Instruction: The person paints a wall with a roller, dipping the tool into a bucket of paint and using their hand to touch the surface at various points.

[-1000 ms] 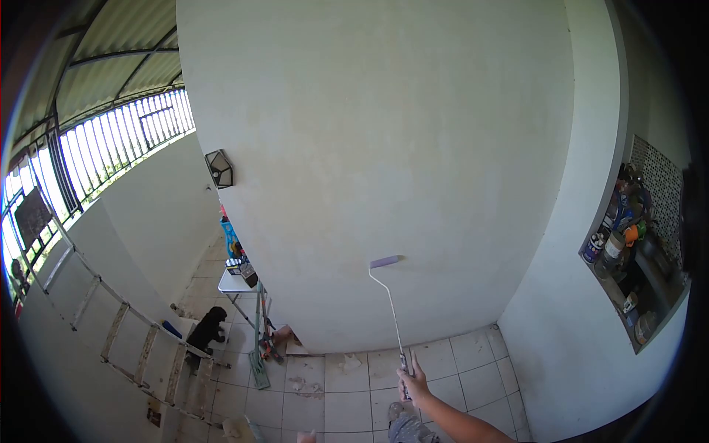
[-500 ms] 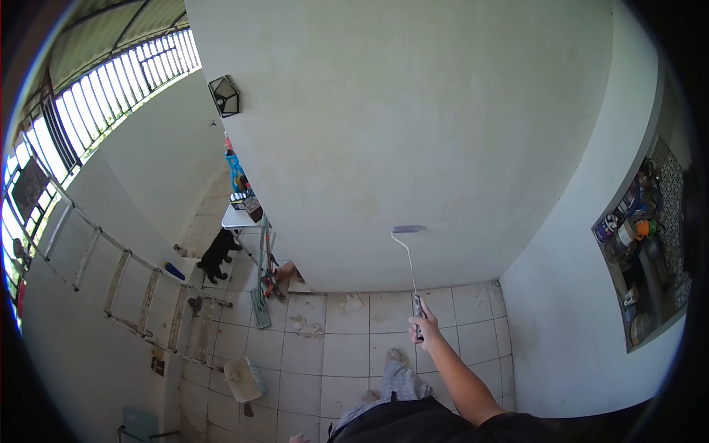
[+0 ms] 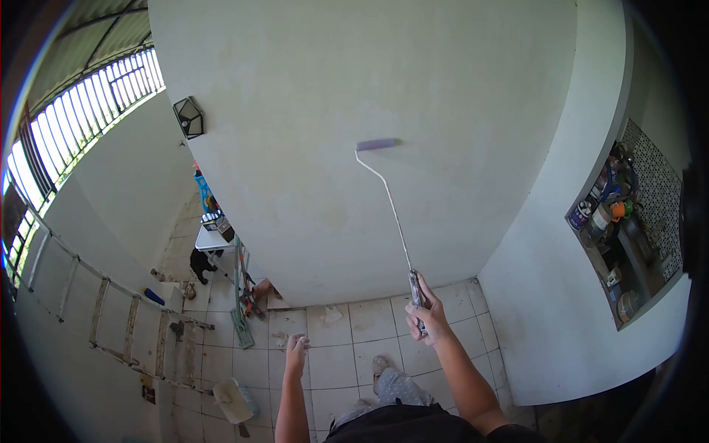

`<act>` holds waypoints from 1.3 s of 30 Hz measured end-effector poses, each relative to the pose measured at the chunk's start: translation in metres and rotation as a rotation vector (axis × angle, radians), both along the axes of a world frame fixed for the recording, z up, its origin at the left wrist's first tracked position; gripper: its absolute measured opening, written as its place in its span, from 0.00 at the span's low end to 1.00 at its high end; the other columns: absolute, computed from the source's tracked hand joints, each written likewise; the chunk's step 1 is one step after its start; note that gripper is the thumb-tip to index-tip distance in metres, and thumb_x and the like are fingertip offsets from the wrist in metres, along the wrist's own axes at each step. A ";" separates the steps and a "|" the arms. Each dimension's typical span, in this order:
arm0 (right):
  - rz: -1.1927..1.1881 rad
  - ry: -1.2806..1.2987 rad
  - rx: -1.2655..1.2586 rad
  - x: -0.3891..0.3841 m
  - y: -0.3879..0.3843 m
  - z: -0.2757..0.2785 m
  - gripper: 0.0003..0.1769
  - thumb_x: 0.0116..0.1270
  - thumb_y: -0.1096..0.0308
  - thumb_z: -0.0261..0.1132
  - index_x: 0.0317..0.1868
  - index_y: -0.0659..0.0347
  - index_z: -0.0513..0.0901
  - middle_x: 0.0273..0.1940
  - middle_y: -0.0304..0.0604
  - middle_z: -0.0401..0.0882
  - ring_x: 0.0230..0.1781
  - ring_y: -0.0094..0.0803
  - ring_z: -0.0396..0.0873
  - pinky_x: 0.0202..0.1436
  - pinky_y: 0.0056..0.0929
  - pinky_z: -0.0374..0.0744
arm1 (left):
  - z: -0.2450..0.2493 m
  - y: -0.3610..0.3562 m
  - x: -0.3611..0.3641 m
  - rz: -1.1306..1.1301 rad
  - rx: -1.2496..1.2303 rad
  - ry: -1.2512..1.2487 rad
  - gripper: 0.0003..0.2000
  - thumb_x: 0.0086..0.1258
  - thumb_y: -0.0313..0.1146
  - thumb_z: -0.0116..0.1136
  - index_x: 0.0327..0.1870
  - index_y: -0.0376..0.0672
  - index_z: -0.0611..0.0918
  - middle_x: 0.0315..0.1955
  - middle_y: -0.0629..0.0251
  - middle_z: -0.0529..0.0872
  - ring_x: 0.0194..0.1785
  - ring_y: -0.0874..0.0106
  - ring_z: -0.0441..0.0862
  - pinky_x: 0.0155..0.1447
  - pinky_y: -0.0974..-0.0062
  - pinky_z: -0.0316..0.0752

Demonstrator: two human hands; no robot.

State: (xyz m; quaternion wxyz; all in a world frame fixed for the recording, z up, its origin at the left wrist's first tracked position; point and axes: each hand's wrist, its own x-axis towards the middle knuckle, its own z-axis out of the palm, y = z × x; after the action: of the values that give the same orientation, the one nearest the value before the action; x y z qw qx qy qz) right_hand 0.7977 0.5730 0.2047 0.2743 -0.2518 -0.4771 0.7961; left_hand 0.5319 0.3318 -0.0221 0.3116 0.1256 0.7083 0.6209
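My right hand (image 3: pixel 430 313) is closed around the handle of a paint roller (image 3: pixel 397 225). The roller's long wire frame reaches up and away, and its purple-tinted sleeve lies against the pale wall (image 3: pixel 295 199) at about mid-height. Lower down, over the tiled floor, I hold up my left hand (image 3: pixel 296 356), its fingers curled together with whitish tips. Nothing shows in that hand, and it touches neither the roller nor the wall.
On the left a paint-stained ladder (image 3: pixel 125 325) leans across the view. A plastic container (image 3: pixel 233 401) sits on the tiled floor (image 3: pixel 331 362). Past the wall's left edge are a small white table (image 3: pixel 212 238) and a black animal (image 3: pixel 201 264). Kitchen things fill an opening (image 3: pixel 628 244) at right.
The roller has moved up the wall and slightly left, with my right hand still around its handle. My left hand has risen into view from the bottom edge. The whole view has shifted somewhat.
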 end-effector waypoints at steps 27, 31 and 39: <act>0.067 0.455 0.693 -0.176 0.123 0.396 0.37 0.73 0.65 0.59 0.79 0.45 0.56 0.20 0.33 0.66 0.10 0.19 0.62 0.08 0.22 0.56 | 0.118 0.116 -0.100 -0.075 -0.052 0.022 0.20 0.76 0.44 0.46 0.58 0.42 0.80 0.47 0.63 0.85 0.49 0.68 0.82 0.52 0.67 0.71; -0.140 0.200 0.937 -0.184 0.128 0.371 0.35 0.76 0.66 0.53 0.79 0.50 0.52 0.29 0.42 0.75 0.15 0.25 0.69 0.15 0.28 0.69 | 0.116 0.126 -0.112 -0.112 -0.030 0.027 0.19 0.75 0.42 0.47 0.58 0.41 0.80 0.48 0.61 0.85 0.48 0.68 0.81 0.52 0.64 0.70; -0.780 -0.225 1.557 -0.218 0.175 0.315 0.37 0.75 0.79 0.51 0.80 0.56 0.48 0.48 0.59 0.81 0.35 0.47 0.81 0.51 0.33 0.81 | 0.108 0.127 -0.167 -0.296 -0.096 -0.039 0.17 0.77 0.36 0.45 0.58 0.35 0.78 0.49 0.56 0.84 0.49 0.67 0.81 0.51 0.68 0.76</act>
State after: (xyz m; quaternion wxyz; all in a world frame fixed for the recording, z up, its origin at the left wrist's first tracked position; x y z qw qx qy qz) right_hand 0.5793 0.7479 0.5200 0.5720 -0.2154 -0.7888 0.0643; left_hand 0.3649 0.4585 0.0860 0.4188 0.2015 0.7049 0.5358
